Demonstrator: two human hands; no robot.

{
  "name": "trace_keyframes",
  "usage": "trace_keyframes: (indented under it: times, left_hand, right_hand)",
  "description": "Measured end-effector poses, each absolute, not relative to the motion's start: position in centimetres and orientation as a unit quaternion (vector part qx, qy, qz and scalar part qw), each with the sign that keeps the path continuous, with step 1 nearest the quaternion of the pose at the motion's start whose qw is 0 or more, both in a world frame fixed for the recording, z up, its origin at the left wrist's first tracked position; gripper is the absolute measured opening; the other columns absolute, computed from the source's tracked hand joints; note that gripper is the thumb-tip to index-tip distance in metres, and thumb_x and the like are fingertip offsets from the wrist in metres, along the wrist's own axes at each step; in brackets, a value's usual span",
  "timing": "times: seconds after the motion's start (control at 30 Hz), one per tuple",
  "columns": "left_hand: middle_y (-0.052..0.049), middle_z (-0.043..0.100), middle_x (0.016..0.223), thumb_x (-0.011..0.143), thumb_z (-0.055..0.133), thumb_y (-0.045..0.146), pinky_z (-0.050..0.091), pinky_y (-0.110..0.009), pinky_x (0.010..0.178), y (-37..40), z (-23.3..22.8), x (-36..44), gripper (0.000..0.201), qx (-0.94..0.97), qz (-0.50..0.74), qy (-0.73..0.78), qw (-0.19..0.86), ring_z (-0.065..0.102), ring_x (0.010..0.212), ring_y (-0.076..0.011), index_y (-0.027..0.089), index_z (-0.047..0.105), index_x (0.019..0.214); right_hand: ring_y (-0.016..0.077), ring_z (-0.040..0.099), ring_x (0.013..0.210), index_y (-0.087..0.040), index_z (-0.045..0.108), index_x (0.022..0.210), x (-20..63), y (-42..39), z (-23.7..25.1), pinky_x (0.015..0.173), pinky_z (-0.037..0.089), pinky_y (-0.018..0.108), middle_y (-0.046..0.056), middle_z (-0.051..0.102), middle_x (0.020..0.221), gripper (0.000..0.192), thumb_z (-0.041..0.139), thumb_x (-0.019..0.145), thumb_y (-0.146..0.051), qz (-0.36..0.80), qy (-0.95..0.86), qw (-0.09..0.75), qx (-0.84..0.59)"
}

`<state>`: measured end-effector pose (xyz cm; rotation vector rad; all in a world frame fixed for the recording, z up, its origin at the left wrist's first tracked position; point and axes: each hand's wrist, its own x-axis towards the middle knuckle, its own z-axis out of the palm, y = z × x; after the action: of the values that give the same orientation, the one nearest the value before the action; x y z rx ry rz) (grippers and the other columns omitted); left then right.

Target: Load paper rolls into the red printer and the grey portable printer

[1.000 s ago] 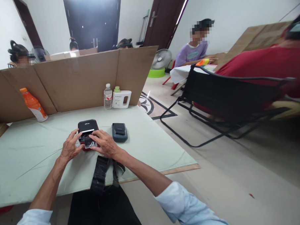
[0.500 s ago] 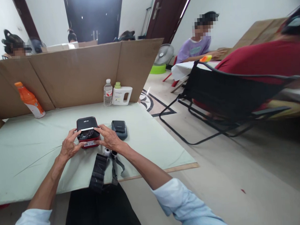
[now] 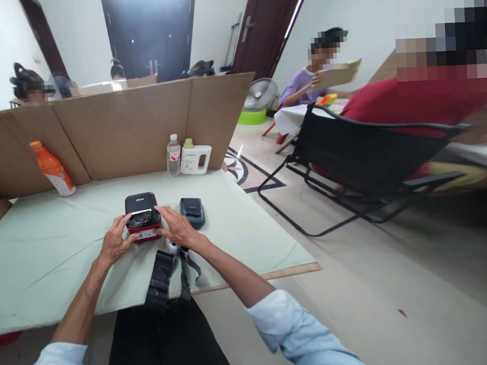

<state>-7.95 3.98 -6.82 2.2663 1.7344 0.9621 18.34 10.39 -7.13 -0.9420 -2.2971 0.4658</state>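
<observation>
A small red and black label printer [image 3: 141, 213] stands on the pale green table [image 3: 53, 250] with its lid tipped up and its inside showing. My left hand [image 3: 115, 242] grips its left side. My right hand [image 3: 178, 226] holds its right side, fingers on the rim. A small white paper roll [image 3: 173, 247] lies just under my right wrist. A second, dark blue-grey printer [image 3: 192, 212] sits shut to the right. A black strap [image 3: 162, 277] hangs over the table's near edge.
A cardboard screen [image 3: 124, 126] walls the table's far side, with an orange drink bottle [image 3: 53, 169], a water bottle [image 3: 173, 155] and a white jug [image 3: 196, 160] before it. A person in red sits in a black folding chair [image 3: 367, 161] at right. Other people sit beyond.
My right hand has left the printer's open compartment and moved to its right side. The white paper roll now shows on the table by my wrist. The view shifted slightly.
</observation>
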Motion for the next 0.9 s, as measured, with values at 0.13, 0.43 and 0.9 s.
trace_keyframes:
  times: [0.13, 0.43, 0.9]
  left_hand:
    - [-0.014, 0.056, 0.152, 0.089, 0.073, 0.042, 0.06, -0.045, 0.099, 3.8, -7.1, -8.0, 0.079, 0.736, 0.33, 0.586, 0.082, 0.066, 0.125, -0.0309, 0.027, 0.04, 0.159]
    - [-0.018, 0.049, 0.16, 0.088, 0.071, 0.031, 0.049, -0.05, 0.115, 4.0, -7.7, -5.7, 0.095, 0.733, 0.331, 0.588, 0.083, 0.052, 0.145, -0.0343, 0.02, 0.021, 0.168]
    - [-0.018, 0.055, 0.156, 0.084, 0.073, 0.046, 0.053, -0.048, 0.109, -1.0, -4.3, -17.5, 0.095, 0.656, 0.367, 0.658, 0.041, 0.064, 0.131, -0.0333, 0.018, 0.031, 0.164]
  right_hand:
    - [0.0309, 0.064, 0.124, -0.019, 0.036, 0.158, 18.6, 10.6, -7.5, 0.104, 0.052, 0.047, 0.02, 0.058, 0.145, 0.084, 0.078, 0.088, -0.036, 0.242, -0.835, 0.304, -0.389]
    - [0.0295, 0.067, 0.116, -0.025, 0.052, 0.144, 18.2, 10.5, -6.7, 0.1, 0.051, 0.043, 0.008, 0.071, 0.132, 0.059, 0.073, 0.089, -0.033, 0.388, -0.81, 0.287, -0.332]
    - [0.0292, 0.067, 0.108, -0.02, 0.054, 0.124, 4.3, 10.6, -4.5, 0.09, 0.054, 0.037, 0.008, 0.072, 0.116, 0.048, 0.075, 0.086, -0.039, 0.359, -0.858, 0.258, -0.26]
